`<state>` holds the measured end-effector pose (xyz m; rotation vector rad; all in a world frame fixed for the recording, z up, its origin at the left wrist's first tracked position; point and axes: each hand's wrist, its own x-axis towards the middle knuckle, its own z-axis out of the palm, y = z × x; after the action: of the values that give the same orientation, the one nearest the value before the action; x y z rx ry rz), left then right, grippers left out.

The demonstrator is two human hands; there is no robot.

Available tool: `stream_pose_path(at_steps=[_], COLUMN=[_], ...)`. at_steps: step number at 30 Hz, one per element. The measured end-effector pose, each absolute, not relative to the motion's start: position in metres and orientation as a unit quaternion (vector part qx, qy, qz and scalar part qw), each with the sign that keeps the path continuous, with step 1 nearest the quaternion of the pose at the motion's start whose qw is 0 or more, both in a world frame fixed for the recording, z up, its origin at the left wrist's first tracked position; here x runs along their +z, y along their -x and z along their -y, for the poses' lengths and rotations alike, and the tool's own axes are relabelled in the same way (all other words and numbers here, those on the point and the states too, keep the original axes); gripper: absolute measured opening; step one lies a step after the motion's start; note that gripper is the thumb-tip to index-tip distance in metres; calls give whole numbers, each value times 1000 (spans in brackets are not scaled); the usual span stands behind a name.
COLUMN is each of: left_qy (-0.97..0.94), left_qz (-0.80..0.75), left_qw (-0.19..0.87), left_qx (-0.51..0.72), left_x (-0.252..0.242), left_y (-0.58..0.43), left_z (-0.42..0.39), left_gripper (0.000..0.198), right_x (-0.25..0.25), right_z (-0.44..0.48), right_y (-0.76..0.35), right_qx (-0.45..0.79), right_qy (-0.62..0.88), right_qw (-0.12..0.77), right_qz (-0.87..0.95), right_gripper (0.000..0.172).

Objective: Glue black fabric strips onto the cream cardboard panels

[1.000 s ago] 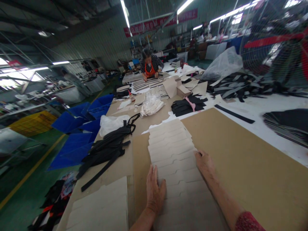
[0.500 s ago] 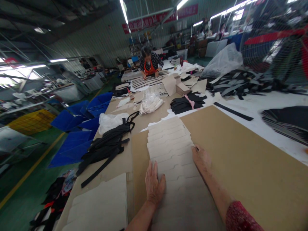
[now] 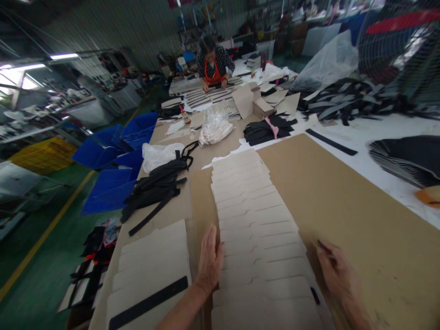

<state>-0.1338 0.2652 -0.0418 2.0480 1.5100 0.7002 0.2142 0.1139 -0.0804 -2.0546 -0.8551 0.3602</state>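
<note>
A long row of overlapping pale cardboard pieces (image 3: 257, 229) lies on a brown board (image 3: 343, 201), each piece set back from the one before. My left hand (image 3: 210, 259) rests along the row's left edge, fingers stretched out and holding nothing. To the right of the row, apart from it, my right hand (image 3: 338, 270) is curled; something small and dark shows at its fingertips, too blurred to name. A short dark strip (image 3: 315, 295) lies at the row's near right edge. At the left, a black strip (image 3: 149, 302) crosses a second set of pale pieces (image 3: 154, 256).
Black straps (image 3: 154, 188) lie left of the board, beside a white plastic bag (image 3: 160, 156). Farther up are a bundle of black strips (image 3: 256, 130) and a clear bag (image 3: 215, 128). A person (image 3: 213, 64) works across the table. Blue bins (image 3: 110, 188) stand on the floor.
My right hand has left the row's right edge and come nearer, to the right. My left hand has slid off the pieces to their left edge. The view has tipped down.
</note>
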Motion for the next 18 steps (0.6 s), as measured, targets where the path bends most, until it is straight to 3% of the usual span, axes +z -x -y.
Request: stream_pose_path(at_steps=[5,18], left_qy=[-800,-823], left_qz=[-527,-525], left_qw=[203,173], left_qx=[204,130], left_x=[-56,-47], left_y=[142,137], left_z=[-223,-223], left_gripper=[56,55], right_x=[-90,-87], right_z=[-88,-124], right_y=[-189,-189], right_qx=[158,148], right_qy=[795,787], right_qw=[423,454], right_qz=[404,391], right_gripper=[45,39])
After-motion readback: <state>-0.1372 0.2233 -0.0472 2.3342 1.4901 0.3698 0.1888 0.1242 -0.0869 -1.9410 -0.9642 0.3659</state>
